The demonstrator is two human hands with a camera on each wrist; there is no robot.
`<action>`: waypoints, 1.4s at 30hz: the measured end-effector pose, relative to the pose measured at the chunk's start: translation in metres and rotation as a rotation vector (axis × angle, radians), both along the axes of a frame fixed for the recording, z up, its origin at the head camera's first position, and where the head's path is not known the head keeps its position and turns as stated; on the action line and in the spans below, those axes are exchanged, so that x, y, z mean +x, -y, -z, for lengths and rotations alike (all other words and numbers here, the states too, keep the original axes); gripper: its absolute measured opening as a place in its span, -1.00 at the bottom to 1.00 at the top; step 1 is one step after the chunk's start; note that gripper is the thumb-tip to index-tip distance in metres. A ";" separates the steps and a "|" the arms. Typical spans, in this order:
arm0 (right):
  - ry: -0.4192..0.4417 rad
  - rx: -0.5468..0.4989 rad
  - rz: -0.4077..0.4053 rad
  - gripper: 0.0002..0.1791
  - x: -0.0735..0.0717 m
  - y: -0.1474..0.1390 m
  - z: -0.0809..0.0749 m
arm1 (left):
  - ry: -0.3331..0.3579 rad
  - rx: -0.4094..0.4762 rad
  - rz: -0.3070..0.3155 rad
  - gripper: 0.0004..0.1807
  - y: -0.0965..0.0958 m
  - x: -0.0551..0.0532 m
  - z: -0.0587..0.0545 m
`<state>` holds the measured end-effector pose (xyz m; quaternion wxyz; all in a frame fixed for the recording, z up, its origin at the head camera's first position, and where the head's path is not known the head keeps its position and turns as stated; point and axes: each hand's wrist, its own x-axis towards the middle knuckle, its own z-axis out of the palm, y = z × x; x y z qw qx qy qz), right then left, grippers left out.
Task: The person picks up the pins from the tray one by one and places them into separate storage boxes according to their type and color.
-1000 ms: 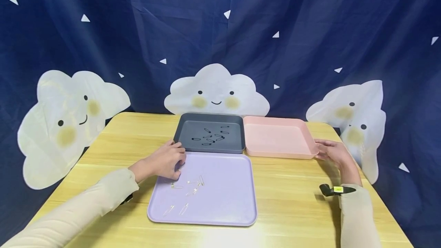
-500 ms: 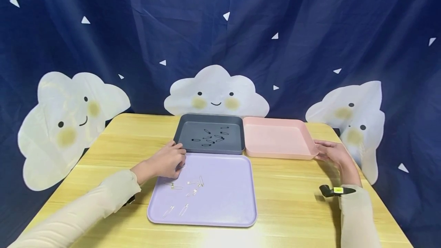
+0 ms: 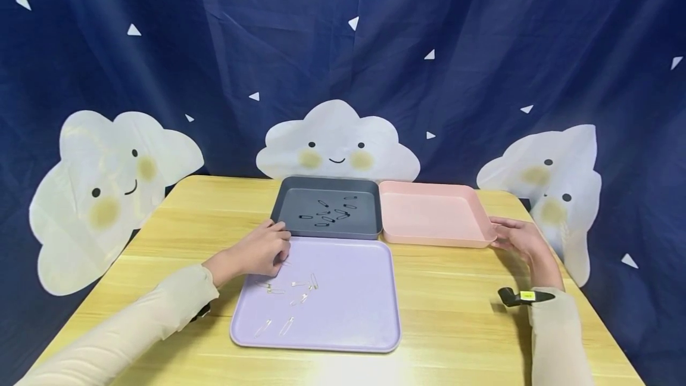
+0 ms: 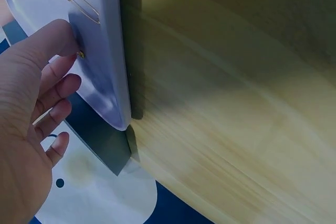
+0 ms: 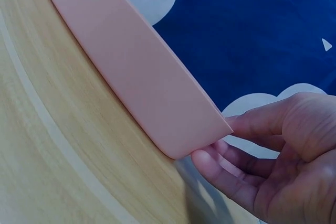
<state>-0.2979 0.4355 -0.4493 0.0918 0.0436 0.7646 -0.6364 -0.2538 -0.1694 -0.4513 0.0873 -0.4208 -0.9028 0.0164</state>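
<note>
Pinching a gold pin (image 4: 81,54), the left hand (image 3: 254,250) sat way left of the pink tray (image 3: 439,239), with the right hand (image 3: 518,237) gripping its near-right corner.

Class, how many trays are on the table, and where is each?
3: the purple tray in front, the dark tray behind it, and the pink tray right of the dark one. None seems hidden.

This is a tabletop work spot, though whether in a home or a studio cannot be told. A navy cloth backdrop (image 3: 300,46), printed with smiling white clouds (image 3: 337,165) as in a nursery, hangs behind a wood-grain table (image 3: 455,314), on which a lilac tray (image 3: 354,314), a charcoal tray (image 3: 292,195) and a pink tray (image 3: 429,213) sit close together.
</note>
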 end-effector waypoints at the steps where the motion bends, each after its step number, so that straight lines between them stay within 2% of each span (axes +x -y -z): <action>1: 0.001 0.010 0.001 -0.65 0.000 0.000 0.000 | 0.000 0.000 0.002 -0.75 0.000 0.000 0.000; 5: 0.006 0.037 0.003 -0.50 0.000 0.000 0.000 | 0.011 -0.004 0.004 -0.74 0.000 0.000 -0.001; 14: 0.003 0.039 0.001 -0.66 0.001 -0.001 -0.001 | 0.046 0.009 -0.011 -0.74 0.001 0.000 -0.003; 24: 0.002 0.048 -0.012 -0.47 -0.003 -0.001 0.000 | 0.076 -0.009 -0.025 -0.75 -0.006 0.002 -0.006; 38: 0.003 0.006 0.001 -0.68 -0.001 -0.002 -0.001 | 0.056 0.010 -0.016 -0.73 -0.008 -0.002 -0.002; 42: 0.006 0.016 0.000 -0.65 -0.001 -0.002 -0.002 | 0.067 0.031 -0.009 -0.73 -0.009 -0.001 -0.003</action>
